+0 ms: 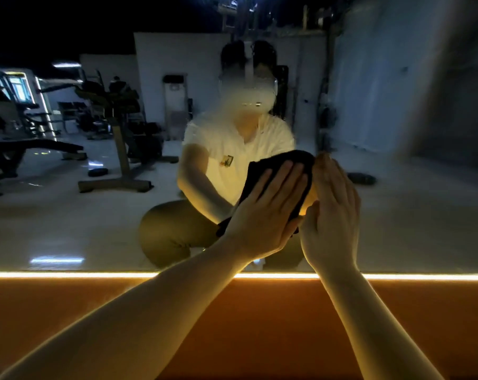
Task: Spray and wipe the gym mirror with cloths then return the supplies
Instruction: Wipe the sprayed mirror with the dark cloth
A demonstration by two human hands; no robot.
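Dark cloth (281, 159): flat on mirror (397, 204) beneath left hand (265, 212), fingers straight, pressing; long axis slants up-right. Right hand (333, 215): flat, fingers straight, just right, nothing visibly held

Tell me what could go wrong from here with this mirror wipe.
The left hand presses the dark cloth with straight fingers, not gripping it; the cloth could slip down the mirror. The right hand lies flat close beside it; whether a cloth is under it is unclear, so bare skin may smear the glass.
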